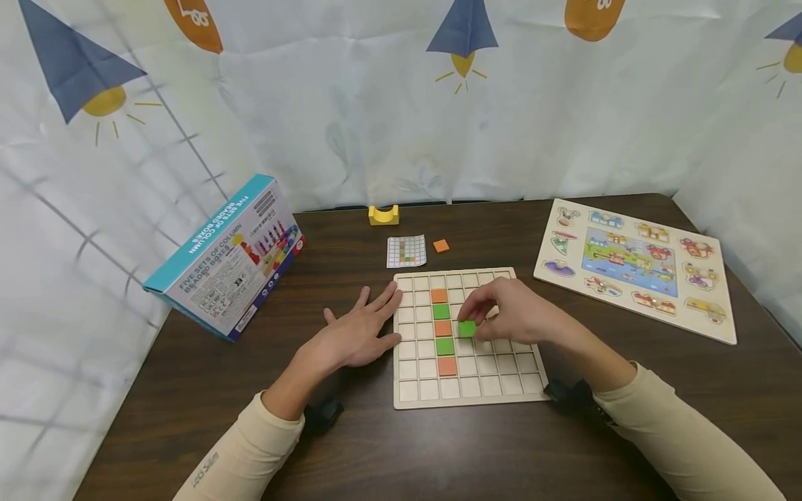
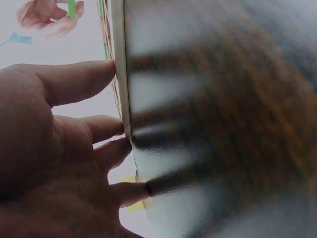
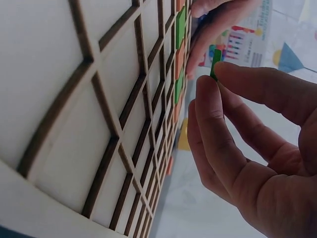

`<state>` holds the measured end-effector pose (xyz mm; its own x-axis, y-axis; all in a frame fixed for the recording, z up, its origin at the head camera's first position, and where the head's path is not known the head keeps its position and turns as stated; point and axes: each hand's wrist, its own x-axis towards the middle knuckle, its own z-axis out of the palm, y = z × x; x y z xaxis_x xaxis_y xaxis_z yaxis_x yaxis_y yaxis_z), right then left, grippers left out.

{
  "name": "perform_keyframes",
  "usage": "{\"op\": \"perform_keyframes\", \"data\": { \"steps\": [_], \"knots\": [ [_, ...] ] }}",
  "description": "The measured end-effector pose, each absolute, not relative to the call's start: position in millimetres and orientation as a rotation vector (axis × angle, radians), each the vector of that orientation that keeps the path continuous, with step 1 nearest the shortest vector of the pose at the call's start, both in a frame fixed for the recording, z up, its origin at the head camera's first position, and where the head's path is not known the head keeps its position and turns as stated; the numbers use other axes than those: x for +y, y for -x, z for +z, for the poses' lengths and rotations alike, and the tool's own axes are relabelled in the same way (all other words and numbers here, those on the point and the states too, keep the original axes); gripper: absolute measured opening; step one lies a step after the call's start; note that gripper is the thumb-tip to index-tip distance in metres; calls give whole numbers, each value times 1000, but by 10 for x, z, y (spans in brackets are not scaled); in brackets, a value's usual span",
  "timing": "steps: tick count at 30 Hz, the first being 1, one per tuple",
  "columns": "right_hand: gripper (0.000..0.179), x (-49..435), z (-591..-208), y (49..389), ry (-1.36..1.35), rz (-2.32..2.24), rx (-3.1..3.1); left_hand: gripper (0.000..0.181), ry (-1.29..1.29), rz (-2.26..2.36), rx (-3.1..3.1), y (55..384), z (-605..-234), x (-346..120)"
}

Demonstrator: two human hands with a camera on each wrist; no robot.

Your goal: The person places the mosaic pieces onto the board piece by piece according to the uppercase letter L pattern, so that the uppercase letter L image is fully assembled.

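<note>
A wooden grid board [image 1: 413,391] lies on the table with a column of orange and green square tiles, such as the orange tile [image 1: 447,366]. Between thumb and fingertips my right hand [image 1: 516,311] pinches a green tile [image 1: 467,328], just right of that column. In the right wrist view the green tile [image 3: 216,63] stands edge-on, raised off the grid. My left hand [image 1: 351,334] is spread, its fingertips against the board's left edge. The left wrist view shows the left hand's thumb [image 2: 79,82] and fingers touching the board's side [image 2: 120,64].
Beyond the board lie a small pattern card [image 1: 406,251], a loose orange tile [image 1: 441,245] and a yellow block [image 1: 383,216]. A toy box [image 1: 228,257] stands at the left. To the right lies a picture puzzle board [image 1: 639,268]. A curtain [image 1: 376,118] hangs behind.
</note>
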<state>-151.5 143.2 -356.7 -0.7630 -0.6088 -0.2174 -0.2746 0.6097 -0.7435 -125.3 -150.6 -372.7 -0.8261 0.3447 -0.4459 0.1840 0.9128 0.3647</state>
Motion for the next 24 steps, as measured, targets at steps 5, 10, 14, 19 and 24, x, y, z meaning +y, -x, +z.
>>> {"op": "perform_keyframes", "data": {
  "steps": [5, 10, 14, 19, 24],
  "knots": [
    [25, 1413, -3566, 1489, 705, -957, 2366, 83, -390, 423, 2561, 1266, -3768, -1527],
    [25, 1396, -3553, 1457, 728, -949, 2346, 82, -384, 445, 2558, 1259, -3759, -1526],
    [25, 1381, -3544, 1425, 753, -938, 2340, 81, -391, 414, 2563, 1252, -3738, -1517],
    [26, 1362, -3553, 1390, 769, -910, 2333, 79, -396, 389, 2573, 1249, -3737, -1514],
    [26, 1339, -3557, 1366, 773, -878, 2327, 80, -394, 381, 2574, 1261, -3751, -1512]
  ]
}}
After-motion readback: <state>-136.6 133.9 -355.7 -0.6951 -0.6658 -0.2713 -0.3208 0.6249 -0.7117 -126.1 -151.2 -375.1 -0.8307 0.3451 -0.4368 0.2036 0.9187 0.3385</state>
